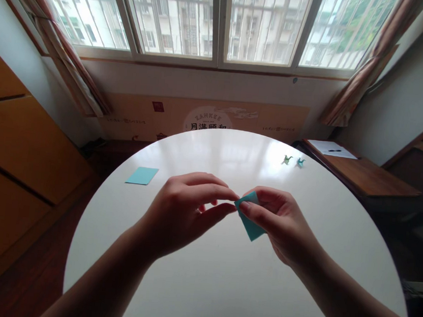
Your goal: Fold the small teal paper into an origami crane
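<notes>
A folded piece of teal origami paper (253,227) is held above the table, tilted, one corner pointing down. My right hand (283,221) pinches it, with the thumb pressed on its near face and the fingers behind. From the left, my left hand (181,210) reaches its thumb and index fingertips to the paper's left corner, closed in a pinch there. Part of the paper is covered by my right thumb. To the left lies a square of light teal paper (142,175), flat on the table.
The round white table (192,295) fills the middle. At its far right edge stand a green paper crane (287,159) and a teal paper crane (300,162). Beyond on the right, a wooden side table (373,175) bears white sheets (327,148) and a pen (334,150).
</notes>
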Demonstrator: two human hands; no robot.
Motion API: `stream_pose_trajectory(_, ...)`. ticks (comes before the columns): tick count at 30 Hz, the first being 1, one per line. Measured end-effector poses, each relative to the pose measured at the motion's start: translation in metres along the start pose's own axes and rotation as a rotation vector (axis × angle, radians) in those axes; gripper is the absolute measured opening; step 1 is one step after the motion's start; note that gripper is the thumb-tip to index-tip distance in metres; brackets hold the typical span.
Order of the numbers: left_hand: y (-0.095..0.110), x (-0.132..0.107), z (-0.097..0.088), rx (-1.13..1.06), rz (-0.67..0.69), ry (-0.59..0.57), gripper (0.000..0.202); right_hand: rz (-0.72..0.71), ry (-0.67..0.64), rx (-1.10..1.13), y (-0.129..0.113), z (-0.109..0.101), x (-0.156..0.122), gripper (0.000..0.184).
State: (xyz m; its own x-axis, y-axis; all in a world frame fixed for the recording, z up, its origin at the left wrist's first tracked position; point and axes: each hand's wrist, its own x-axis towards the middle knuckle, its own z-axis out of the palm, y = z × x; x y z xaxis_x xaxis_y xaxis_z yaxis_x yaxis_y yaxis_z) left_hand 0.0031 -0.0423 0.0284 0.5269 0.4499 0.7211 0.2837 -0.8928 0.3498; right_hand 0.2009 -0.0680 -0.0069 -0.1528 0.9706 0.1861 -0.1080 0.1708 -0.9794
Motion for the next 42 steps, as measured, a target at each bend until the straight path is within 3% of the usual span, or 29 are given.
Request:
stream_pose_trajectory(19,-0.001,-0.001,0.001,0.008,0.015,0.014,0.009,-0.003,-0.009,0.017,0.003,-0.001,-0.001,0.022)
stream_pose_trajectory(21,0.001,-0.001,0.001,-0.024,-0.049,0.030,0.011,-0.009,0.010,0.019,0.003,-0.001,-0.001,0.022)
stream_pose_trajectory(24,0.002,-0.001,0.003,-0.169,-0.276,0.039,0.006,-0.027,0.059,0.021,0.004,0.000,-0.002,0.021)
stream_pose_trajectory(27,0.002,0.000,0.006,-0.347,-0.510,-0.015,0.010,-0.055,0.087,0.013,0.004,0.001,-0.001,0.018)
stream_pose_trajectory(29,0.001,0.000,0.010,-0.445,-0.597,-0.066,0.011,-0.072,0.080,0.001,0.004,0.002,-0.002,0.017)
stream_pose_trajectory(36,0.001,0.000,0.018,-0.571,-0.743,-0.081,0.007,-0.090,0.036,-0.015,0.007,0.001,-0.002,0.015)
stream_pose_trajectory(42,0.005,0.000,0.021,-0.463,-0.692,-0.032,0.010,-0.096,0.105,0.070,0.010,-0.001,0.003,0.011)
